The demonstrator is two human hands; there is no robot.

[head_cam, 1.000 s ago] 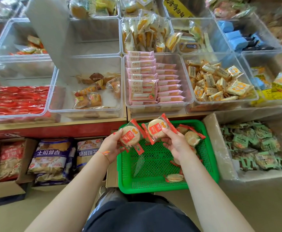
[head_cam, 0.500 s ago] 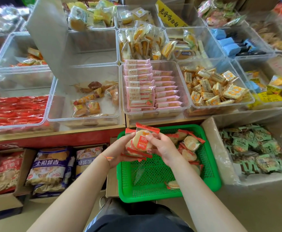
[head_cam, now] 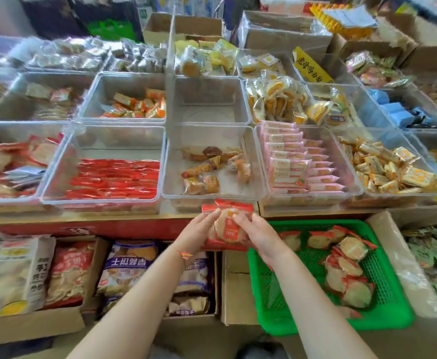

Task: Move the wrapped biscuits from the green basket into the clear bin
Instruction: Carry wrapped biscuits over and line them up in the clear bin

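Together, the left hand (head_cam: 199, 230) and right hand (head_cam: 257, 233) hold a small stack of red-wrapped biscuits (head_cam: 228, 224), fingers closed on it from either side, just in front of the counter (head_cam: 88, 220) edge. Right behind the stack sits a clear bin (head_cam: 212, 195) with a few brown-wrapped snacks. To the right, the green basket (head_cam: 383, 320) holds more wrapped biscuits (head_cam: 347, 265).

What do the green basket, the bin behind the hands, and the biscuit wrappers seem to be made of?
Green basket: likely moulded plastic, slightly glossy; its floor and walls are a regular open mesh.
Clear bin: apparently rigid transparent plastic; the contents show through its walls, and its rim is rounded.
Biscuit wrappers, held by both hands: thin film, red printed ends, clear middle showing the biscuit.
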